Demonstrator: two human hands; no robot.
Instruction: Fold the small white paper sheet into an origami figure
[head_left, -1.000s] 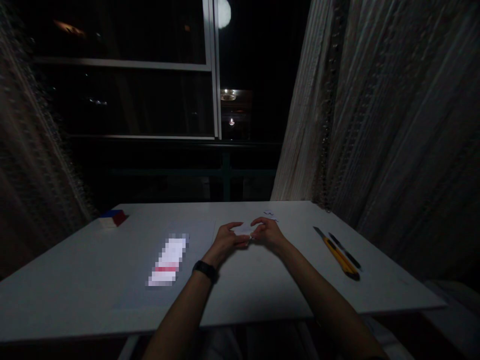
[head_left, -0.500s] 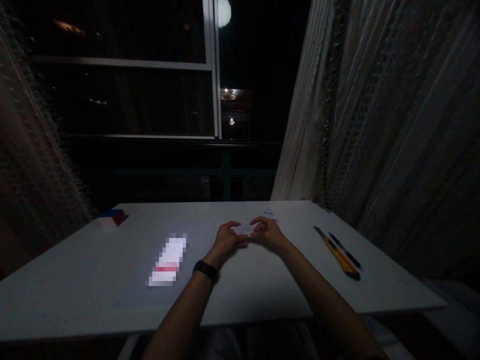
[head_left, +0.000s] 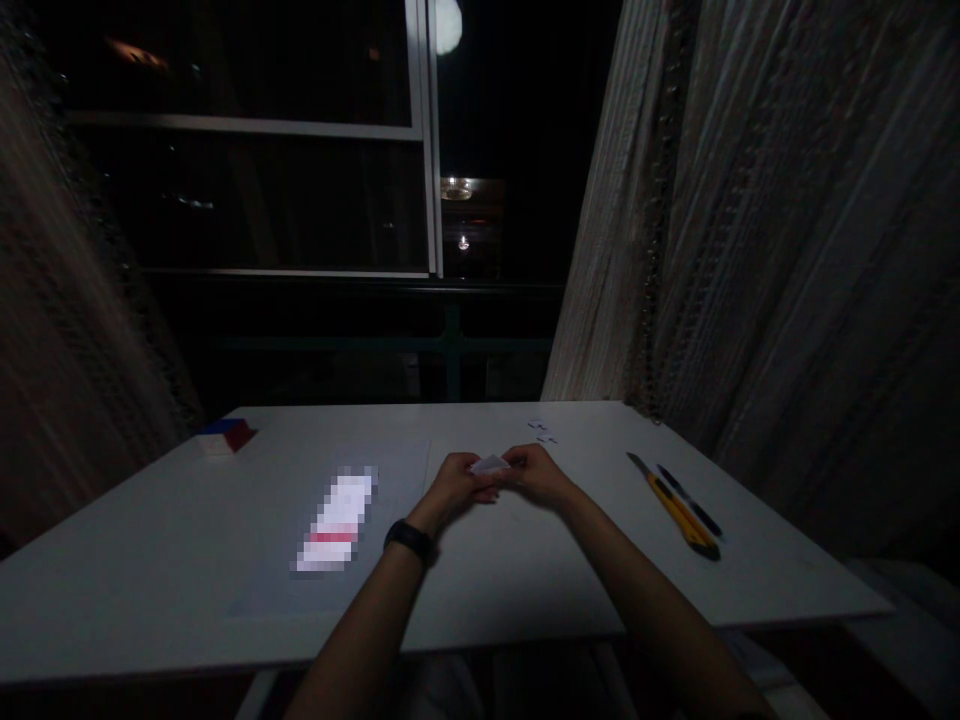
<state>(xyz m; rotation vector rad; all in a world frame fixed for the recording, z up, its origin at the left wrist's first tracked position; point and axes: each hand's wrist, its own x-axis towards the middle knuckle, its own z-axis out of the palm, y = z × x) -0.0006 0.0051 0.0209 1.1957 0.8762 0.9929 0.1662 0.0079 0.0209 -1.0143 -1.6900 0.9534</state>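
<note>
Between my two hands is a small piece of white paper (head_left: 490, 464), its top edge rising to a low point like a folded triangle. My left hand (head_left: 459, 482), with a black band (head_left: 409, 541) on its wrist, pinches the paper's left side. On the right side my right hand (head_left: 534, 472) grips it with bent fingers. The fingertips of both hands nearly meet below the paper. Fingers hide its lower part, so the exact fold cannot be made out.
On the white table (head_left: 525, 590), a yellow box cutter (head_left: 681, 512) with its blade out and a dark pen (head_left: 690, 500) lie right. Small paper scraps (head_left: 541, 432) lie behind my hands. Left are a large sheet (head_left: 262, 585), a pixelated bright object (head_left: 337, 520) and a coloured cube (head_left: 225, 436).
My hands have come closer together and my fingers have lowered around the paper. Its upper edge now stands up in a point, where it looked flatter before.
</note>
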